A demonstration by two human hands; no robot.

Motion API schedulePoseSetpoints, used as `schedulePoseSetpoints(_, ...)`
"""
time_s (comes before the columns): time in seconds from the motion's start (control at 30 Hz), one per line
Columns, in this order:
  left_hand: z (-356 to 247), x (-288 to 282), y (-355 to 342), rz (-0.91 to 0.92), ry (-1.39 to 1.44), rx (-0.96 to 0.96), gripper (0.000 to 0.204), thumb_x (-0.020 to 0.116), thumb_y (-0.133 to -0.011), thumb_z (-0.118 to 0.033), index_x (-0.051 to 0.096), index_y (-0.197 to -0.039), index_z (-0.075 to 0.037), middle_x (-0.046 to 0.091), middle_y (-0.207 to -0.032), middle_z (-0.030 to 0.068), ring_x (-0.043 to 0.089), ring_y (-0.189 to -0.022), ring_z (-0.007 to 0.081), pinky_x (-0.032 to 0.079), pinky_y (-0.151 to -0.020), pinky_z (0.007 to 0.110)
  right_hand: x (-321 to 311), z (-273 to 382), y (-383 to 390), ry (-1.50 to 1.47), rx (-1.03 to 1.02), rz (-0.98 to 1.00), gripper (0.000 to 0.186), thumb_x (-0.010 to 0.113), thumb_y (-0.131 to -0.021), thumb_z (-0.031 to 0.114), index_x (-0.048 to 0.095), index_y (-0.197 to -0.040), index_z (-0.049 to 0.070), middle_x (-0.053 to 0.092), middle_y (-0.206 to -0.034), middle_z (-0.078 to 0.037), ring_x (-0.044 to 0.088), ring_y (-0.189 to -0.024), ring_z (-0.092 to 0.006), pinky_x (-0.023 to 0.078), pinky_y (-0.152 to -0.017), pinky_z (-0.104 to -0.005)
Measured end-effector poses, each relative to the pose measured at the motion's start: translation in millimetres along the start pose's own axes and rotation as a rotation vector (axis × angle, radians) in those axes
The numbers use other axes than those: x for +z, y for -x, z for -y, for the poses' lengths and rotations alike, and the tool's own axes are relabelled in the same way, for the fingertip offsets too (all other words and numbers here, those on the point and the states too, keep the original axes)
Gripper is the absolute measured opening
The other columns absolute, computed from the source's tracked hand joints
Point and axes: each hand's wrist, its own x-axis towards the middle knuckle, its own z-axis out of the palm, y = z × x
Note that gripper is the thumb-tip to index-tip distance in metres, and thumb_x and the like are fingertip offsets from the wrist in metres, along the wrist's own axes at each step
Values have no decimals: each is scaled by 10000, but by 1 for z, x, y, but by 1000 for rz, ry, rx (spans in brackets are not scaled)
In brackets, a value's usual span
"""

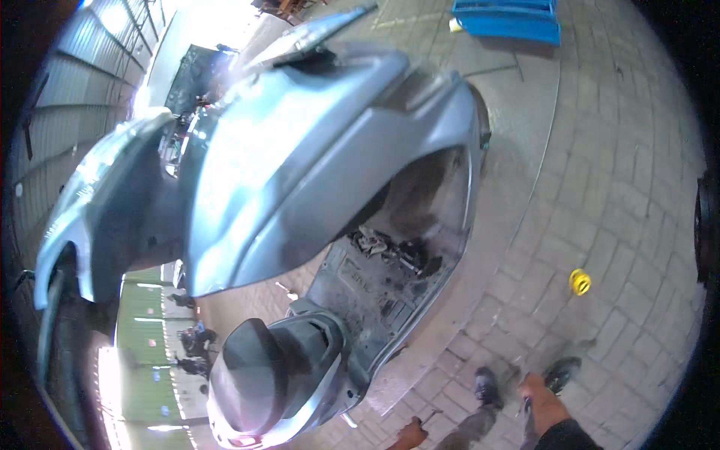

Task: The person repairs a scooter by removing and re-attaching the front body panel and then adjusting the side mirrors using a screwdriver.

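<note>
A blue-grey scooter (pixel 322 172) fills the left and middle of the view, its footboard (pixel 367 292) dusty and littered with dark parts. At the lower edge, beside the scooter, my left hand (pixel 411 435) is closed on a thin metal tool (pixel 430 416), whose exact kind is too small to tell. My right hand (pixel 534 387) is farther right, in front of my shoe. Its fingers are curled closed. Something thin and dark shows just below them, too small to name. Both hands are apart from the scooter.
A yellow round object (pixel 580 282) lies on the paving bricks at the right. Far off at the top stands a blue metal box (pixel 506 22). The scooter rests on a flat grey plate (pixel 517 150) with a thin edge. A corrugated metal wall (pixel 71 97) rises at the left.
</note>
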Motion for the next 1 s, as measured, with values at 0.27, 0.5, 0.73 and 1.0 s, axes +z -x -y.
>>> schedulePoseSetpoints(0.27,-84,-30,70,-318,-130,-47,639,582,-736,-364,381,-1253,-48,591,-1069,219,577,-995,354,450,-851,455,-194,16,162,-176,-336,292,402,585,-676,234,571,-991,-15,626,-862,-228,621,-812,-340,475,-730,-436)
schedulePoseSetpoints(0.5,-240,-61,137,-367,58,7,494,508,-752,-227,379,-1169,3,587,-1038,249,569,-986,381,447,-863,446,-492,-85,183,-151,-232,4,316,607,-659,237,582,-866,0,631,-811,-206,619,-747,-344,483,-632,-438)
schedulePoseSetpoints(0.73,-445,-151,151,-184,367,73,550,501,-766,-253,347,-1219,19,554,-1114,248,547,-1035,369,435,-889,421,-688,-191,157,263,117,-101,321,662,-697,298,628,-840,13,654,-774,-138,630,-711,-272,503,-619,-393)
schedulePoseSetpoints(1.0,-735,-400,172,-205,791,350,508,566,-746,-211,410,-1169,22,583,-1006,271,557,-977,408,437,-842,459,-936,-74,31,432,255,21,331,700,-702,332,660,-817,24,662,-771,-141,645,-737,-262,507,-677,-370)
